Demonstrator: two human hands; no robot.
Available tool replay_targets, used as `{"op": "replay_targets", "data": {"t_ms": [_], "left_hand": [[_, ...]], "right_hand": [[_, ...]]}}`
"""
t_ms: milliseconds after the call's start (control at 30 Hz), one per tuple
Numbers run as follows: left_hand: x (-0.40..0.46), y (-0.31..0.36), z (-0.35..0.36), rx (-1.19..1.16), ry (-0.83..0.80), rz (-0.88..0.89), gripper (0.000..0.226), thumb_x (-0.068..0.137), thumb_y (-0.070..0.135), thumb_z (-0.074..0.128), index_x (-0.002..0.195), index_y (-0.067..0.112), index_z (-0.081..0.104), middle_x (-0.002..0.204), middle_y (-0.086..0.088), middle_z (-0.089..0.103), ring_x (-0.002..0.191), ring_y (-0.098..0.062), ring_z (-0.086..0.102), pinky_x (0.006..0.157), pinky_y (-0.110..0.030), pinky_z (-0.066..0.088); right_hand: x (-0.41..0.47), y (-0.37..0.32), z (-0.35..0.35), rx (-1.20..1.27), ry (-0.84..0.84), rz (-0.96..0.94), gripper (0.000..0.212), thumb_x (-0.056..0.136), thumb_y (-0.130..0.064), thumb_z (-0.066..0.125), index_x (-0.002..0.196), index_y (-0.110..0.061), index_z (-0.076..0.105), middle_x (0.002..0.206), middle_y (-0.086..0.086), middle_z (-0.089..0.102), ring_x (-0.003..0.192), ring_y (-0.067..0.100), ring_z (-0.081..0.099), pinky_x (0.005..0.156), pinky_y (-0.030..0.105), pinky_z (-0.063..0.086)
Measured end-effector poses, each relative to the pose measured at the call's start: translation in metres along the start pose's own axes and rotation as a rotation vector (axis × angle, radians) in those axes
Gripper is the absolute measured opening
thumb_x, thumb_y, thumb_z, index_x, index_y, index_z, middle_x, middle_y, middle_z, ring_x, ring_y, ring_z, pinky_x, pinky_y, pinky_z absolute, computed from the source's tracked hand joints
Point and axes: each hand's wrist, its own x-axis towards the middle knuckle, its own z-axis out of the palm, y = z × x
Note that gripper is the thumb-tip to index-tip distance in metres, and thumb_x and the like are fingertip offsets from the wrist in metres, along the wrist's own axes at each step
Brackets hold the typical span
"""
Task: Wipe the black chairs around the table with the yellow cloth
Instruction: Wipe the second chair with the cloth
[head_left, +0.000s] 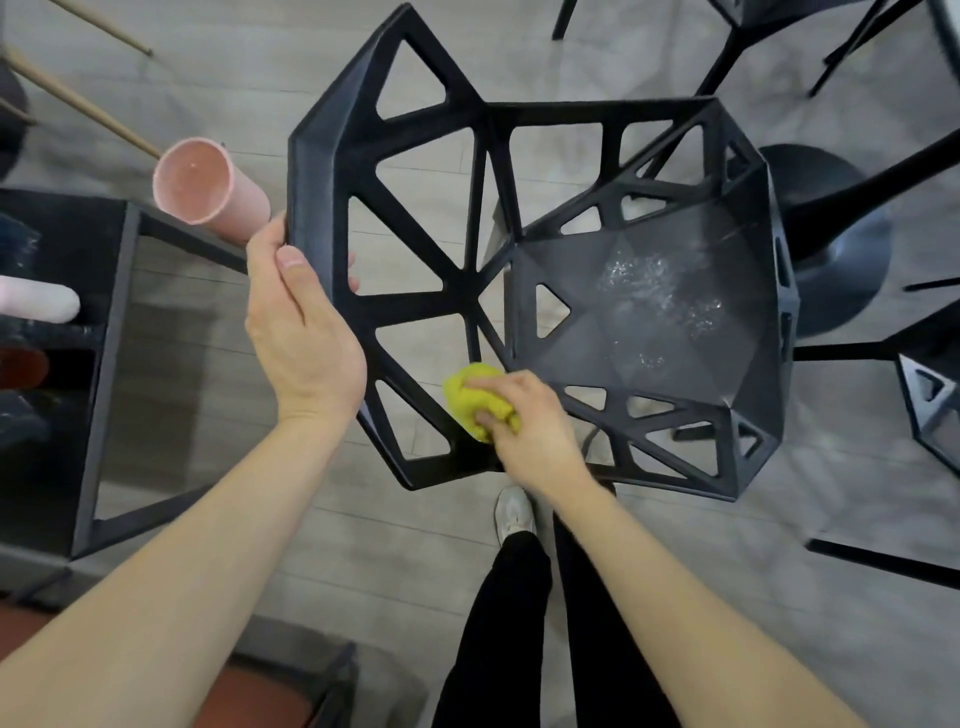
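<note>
Black chair (519, 291) fills centre of head view, seen from above, backrest lattice of triangular cut-outs toward the left, solid seat pan toward the right. Wet streaks and droplets (654, 291) on the seat pan, right of the backrest junction.

Left hand (301, 332) grasping the chair's backrest at its left edge: thumb on the near face, fingertips curled round behind and showing through a cut-out. Right hand (524, 421) clenched round the yellow cloth (475, 400), bunched into a wad, pressed on the chair's near frame bar where backrest meets seat. Cloth touching the bar, sticking out left of the fingers.

Relative to the chair:
- Pink cylinder (208, 187) just off the backrest's left corner, open end facing camera, lying on a black frame shelf (109, 364). Touching the chair or not: cannot tell.
- Pale pink roll (36, 304) further left, inside that shelf.
- Wooden sticks (83, 101) upper left, well apart.
- Black round pedestal base (831, 244) right behind the seat's right edge, on the grey plank floor (218, 93).
- More black chairs (930, 405) right and upper right, only partly in view.
- Person's black trouser legs (519, 623) and one light shoe (514, 512) below the chair's near edge.
- Reddish-brown surface (244, 696) lower left, well apart.
</note>
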Motion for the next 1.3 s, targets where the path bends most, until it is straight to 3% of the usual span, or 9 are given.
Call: {"op": "replay_targets", "data": {"t_ms": [200, 300, 433, 533, 733, 833, 967, 1100, 1300], "left_hand": [[-0.004, 0.003, 0.004, -0.063, -0.006, -0.042, 0.041, 0.117, 0.019, 0.031, 0.142, 0.003, 0.059, 0.115, 0.017, 0.062, 0.102, 0.023, 0.053, 0.092, -0.003, 0.036], [-0.004, 0.0, 0.003, -0.078, 0.035, -0.043, 0.036, 0.115, 0.016, 0.033, 0.134, -0.001, 0.059, 0.113, 0.008, 0.062, 0.095, 0.02, 0.052, 0.089, -0.007, 0.038], [-0.001, -0.002, 0.006, -0.074, 0.045, -0.04, 0.037, 0.111, 0.023, 0.036, 0.135, 0.001, 0.053, 0.123, -0.002, 0.063, 0.105, -0.004, 0.059, 0.102, -0.024, 0.046], [-0.003, 0.008, 0.006, 0.193, 0.069, 0.151, 0.038, 0.102, 0.023, 0.046, 0.133, 0.002, 0.055, 0.128, -0.015, 0.06, 0.117, -0.034, 0.057, 0.107, -0.051, 0.046], [-0.104, 0.033, 0.014, 0.445, -0.28, 0.746, 0.024, 0.098, 0.014, 0.055, 0.119, 0.011, 0.067, 0.121, -0.011, 0.062, 0.116, -0.035, 0.059, 0.112, -0.046, 0.039], [-0.196, 0.02, 0.055, 0.438, -0.626, 0.7, 0.021, 0.098, 0.023, 0.048, 0.104, 0.016, 0.067, 0.101, -0.004, 0.063, 0.098, -0.031, 0.062, 0.095, -0.044, 0.047], [-0.294, -0.003, 0.136, 0.667, -0.879, 0.577, 0.036, 0.104, 0.043, 0.046, 0.11, 0.016, 0.069, 0.109, -0.006, 0.069, 0.109, -0.032, 0.063, 0.104, -0.046, 0.044], [-0.357, -0.006, 0.213, 0.867, -0.911, 0.487, 0.062, 0.109, 0.06, 0.033, 0.131, 0.014, 0.068, 0.132, -0.011, 0.068, 0.127, -0.034, 0.058, 0.119, -0.052, 0.033], [-0.382, -0.019, 0.254, 0.953, -0.656, 0.453, 0.063, 0.104, 0.065, 0.039, 0.133, 0.015, 0.064, 0.133, -0.016, 0.061, 0.117, -0.036, 0.064, 0.11, -0.051, 0.036]], "right_hand": [[-0.051, 0.038, -0.037, -0.067, -0.011, -0.042, 0.044, 0.099, -0.015, 0.07, 0.133, -0.043, 0.068, 0.129, -0.014, 0.063, 0.121, 0.009, 0.058, 0.108, 0.037, 0.048], [-0.053, 0.001, -0.008, 0.113, -0.001, -0.078, 0.042, 0.101, -0.017, 0.07, 0.137, -0.039, 0.066, 0.134, -0.015, 0.064, 0.126, 0.007, 0.059, 0.111, 0.029, 0.046], [-0.077, 0.032, -0.024, -0.155, -0.088, -0.152, 0.043, 0.097, -0.012, 0.068, 0.133, -0.035, 0.07, 0.138, -0.007, 0.062, 0.13, 0.022, 0.053, 0.113, 0.038, 0.044], [-0.082, 0.056, -0.071, -0.383, -0.114, -0.03, 0.046, 0.095, -0.009, 0.069, 0.134, -0.035, 0.071, 0.135, -0.002, 0.064, 0.12, 0.029, 0.053, 0.109, 0.045, 0.045], [-0.147, 0.07, -0.132, -0.205, 0.14, 0.214, 0.038, 0.1, -0.032, 0.071, 0.133, -0.04, 0.053, 0.097, -0.018, 0.066, 0.085, 0.001, 0.061, 0.065, 0.011, 0.041], [-0.172, 0.098, -0.149, -0.091, 0.24, 0.321, 0.031, 0.101, -0.032, 0.071, 0.128, -0.038, 0.057, 0.093, -0.015, 0.067, 0.08, -0.006, 0.062, 0.057, 0.011, 0.044], [-0.198, 0.156, -0.175, -0.029, 0.355, 0.374, 0.031, 0.099, -0.033, 0.072, 0.126, -0.04, 0.06, 0.101, -0.02, 0.067, 0.088, -0.012, 0.06, 0.06, 0.011, 0.042], [-0.229, 0.228, -0.201, 0.032, 0.382, 0.356, 0.028, 0.101, -0.032, 0.07, 0.123, -0.046, 0.06, 0.102, -0.021, 0.069, 0.089, -0.014, 0.059, 0.064, 0.011, 0.043], [-0.272, 0.317, -0.225, 0.057, 0.363, 0.317, 0.019, 0.101, -0.034, 0.07, 0.113, -0.045, 0.062, 0.093, -0.019, 0.069, 0.081, -0.016, 0.06, 0.062, 0.005, 0.043]]}}
